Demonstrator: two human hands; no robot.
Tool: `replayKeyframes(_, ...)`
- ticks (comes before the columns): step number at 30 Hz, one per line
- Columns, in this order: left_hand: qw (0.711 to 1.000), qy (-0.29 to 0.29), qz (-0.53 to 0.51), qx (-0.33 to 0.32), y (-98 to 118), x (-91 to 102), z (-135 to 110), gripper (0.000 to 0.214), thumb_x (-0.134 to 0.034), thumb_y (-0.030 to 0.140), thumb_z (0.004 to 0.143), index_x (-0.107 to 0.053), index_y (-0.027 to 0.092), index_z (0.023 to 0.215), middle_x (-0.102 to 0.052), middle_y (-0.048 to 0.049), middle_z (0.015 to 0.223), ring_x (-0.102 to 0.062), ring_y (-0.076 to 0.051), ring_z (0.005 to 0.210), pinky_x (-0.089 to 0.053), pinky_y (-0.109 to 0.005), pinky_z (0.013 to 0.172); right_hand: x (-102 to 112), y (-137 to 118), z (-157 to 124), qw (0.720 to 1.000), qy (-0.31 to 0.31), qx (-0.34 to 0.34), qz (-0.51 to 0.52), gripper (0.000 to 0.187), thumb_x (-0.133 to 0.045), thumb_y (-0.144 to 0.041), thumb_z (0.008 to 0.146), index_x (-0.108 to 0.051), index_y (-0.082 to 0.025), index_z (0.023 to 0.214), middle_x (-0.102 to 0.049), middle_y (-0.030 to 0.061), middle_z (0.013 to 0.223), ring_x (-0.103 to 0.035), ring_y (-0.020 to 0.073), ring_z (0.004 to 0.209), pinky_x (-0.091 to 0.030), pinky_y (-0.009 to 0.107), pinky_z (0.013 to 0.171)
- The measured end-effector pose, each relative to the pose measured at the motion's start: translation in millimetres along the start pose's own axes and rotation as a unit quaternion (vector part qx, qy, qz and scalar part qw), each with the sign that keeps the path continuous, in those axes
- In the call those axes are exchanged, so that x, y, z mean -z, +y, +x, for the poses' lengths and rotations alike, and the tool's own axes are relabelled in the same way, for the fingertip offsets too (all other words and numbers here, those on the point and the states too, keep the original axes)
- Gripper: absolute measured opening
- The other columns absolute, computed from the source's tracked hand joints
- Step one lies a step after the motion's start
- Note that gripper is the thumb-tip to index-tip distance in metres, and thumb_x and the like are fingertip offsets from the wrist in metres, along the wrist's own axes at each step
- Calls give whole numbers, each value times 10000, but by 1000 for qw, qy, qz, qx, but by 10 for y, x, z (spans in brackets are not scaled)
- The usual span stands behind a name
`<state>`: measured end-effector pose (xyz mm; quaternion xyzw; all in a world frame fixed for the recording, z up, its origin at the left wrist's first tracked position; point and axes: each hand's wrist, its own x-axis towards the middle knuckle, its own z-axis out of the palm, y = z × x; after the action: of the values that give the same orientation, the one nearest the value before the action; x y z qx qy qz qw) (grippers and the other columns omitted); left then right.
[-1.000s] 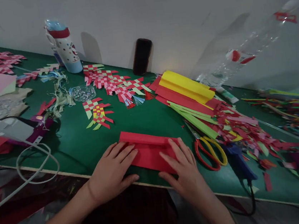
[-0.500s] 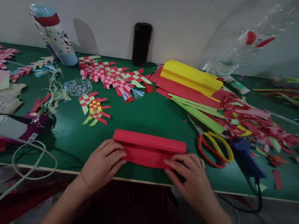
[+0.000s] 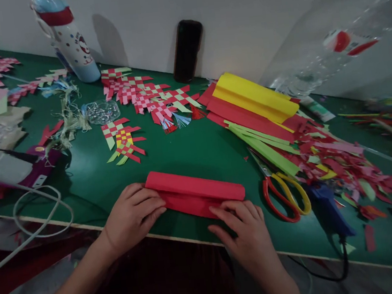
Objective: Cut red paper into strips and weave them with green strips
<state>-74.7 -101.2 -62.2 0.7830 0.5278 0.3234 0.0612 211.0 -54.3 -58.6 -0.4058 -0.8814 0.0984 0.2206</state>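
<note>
A sheet of red paper (image 3: 195,185) lies near the table's front edge, its far side curled over into a long roll. At its left end my left hand (image 3: 134,213) is closed on the paper, fingers bent around the corner. My right hand (image 3: 243,222) holds down the right front part with its fingertips, the thumb lower and apart from the index finger. To the right of that hand lie scissors (image 3: 287,198) with one red and one yellow handle. Beyond the paper sit small woven paper fish (image 3: 123,141) in red, green and yellow.
Yellow paper (image 3: 254,97), green strips (image 3: 263,146) and red scraps (image 3: 346,163) lie to the right, near a blue corded tool (image 3: 330,209). Against the wall stand a phone (image 3: 188,51) and a drink bottle (image 3: 74,43). A white cable (image 3: 59,205) loops at left.
My right fingertips have shifted slightly left along the red paper, and the thumb has spread from the index finger. My left hand stays at the left end. The view has shifted slightly.
</note>
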Motion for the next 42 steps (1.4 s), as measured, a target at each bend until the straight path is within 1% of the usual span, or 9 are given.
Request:
replayKeyframes(7, 998, 22, 38, 49, 48, 27, 25, 133, -525, 228, 965, -637, 194, 904, -710, -20, 860, -585, -191, 882, -432, -341, 893, -52, 20, 46, 996, 76, -17, 31, 123, -590, -217, 918, -694, -220, 983, -662, 57, 977, -541, 204, 929, -463, 365, 830)
replayKeyframes(15, 993, 15, 98, 71, -7, -9, 9, 301, -425, 221, 993, -589, 117, 1222, -684, -92, 927, -547, -234, 922, -466, -363, 831, -55, 2, 97, 996, 79, -31, 19, 106, -581, -241, 923, -678, -206, 898, -660, 55, 924, -549, 195, 889, -466, 352, 808)
replayKeyframes(20, 994, 42, 64, 76, 57, 42, 56, 266, -447, 220, 987, -611, 133, 1177, -656, -87, 916, -559, -214, 910, -479, -356, 835, -72, -11, 85, 996, 75, -36, 11, 127, -554, -235, 933, -673, -208, 898, -660, 62, 937, -541, 203, 892, -460, 368, 821)
replayKeyframes(24, 986, 73, 144, 40, 167, 152, 234, 192, -567, 200, 922, -707, 238, 1047, -545, -136, 1237, -488, -289, 1157, -441, -455, 949, -69, -12, 71, 997, 71, -31, 12, 134, -545, -217, 933, -676, -212, 904, -658, 67, 959, -528, 206, 900, -460, 380, 827)
replayKeyframes(27, 981, 24, 190, -11, 169, 202, 421, 179, -577, 219, 919, -721, 276, 1010, -390, -77, 1491, -335, -339, 1362, -316, -538, 1083, -55, 6, 52, 997, 62, -27, 22, 150, -539, -226, 933, -687, -225, 910, -664, 68, 987, -534, 213, 929, -465, 394, 837)
replayKeyframes(29, 977, -14, 210, -39, 128, 204, 535, 186, -559, 203, 927, -723, 285, 961, -479, -24, 1443, -338, -326, 1372, -241, -565, 1118, -41, 24, 36, 998, 53, -17, 34, 154, -537, -221, 933, -690, -233, 921, -670, 66, 1013, -539, 216, 955, -470, 397, 846)
replayKeyframes(35, 965, -180, 191, -25, 146, 126, 730, 354, -615, 444, 889, -641, 231, 1171, -626, -70, 1213, -561, -268, 1106, -441, -413, 919, 6, 35, 8, 999, 37, 16, 37, 153, -538, -190, 929, -681, -242, 944, -680, 61, 1048, -551, 217, 962, -486, 405, 846)
replayKeyframes(38, 956, -198, 215, -11, 223, 76, 754, 340, -590, 321, 899, -607, 229, 1226, -611, -81, 1179, -587, -258, 1039, -463, -374, 859, 36, 36, -2, 999, 34, 22, 28, 156, -533, -185, 935, -677, -240, 958, -681, 65, 1068, -558, 215, 968, -498, 410, 848)
replayKeyframes(42, 950, -199, 241, 22, 214, 27, 738, 531, -423, 109, 917, -413, 201, 1440, -623, -93, 1113, -632, -211, 895, -478, -333, 791, 110, 129, -27, 997, 26, 60, 40, 179, -531, -169, 933, -680, -241, 1000, -690, 68, 1063, -582, 213, 1012, -529, 401, 861)
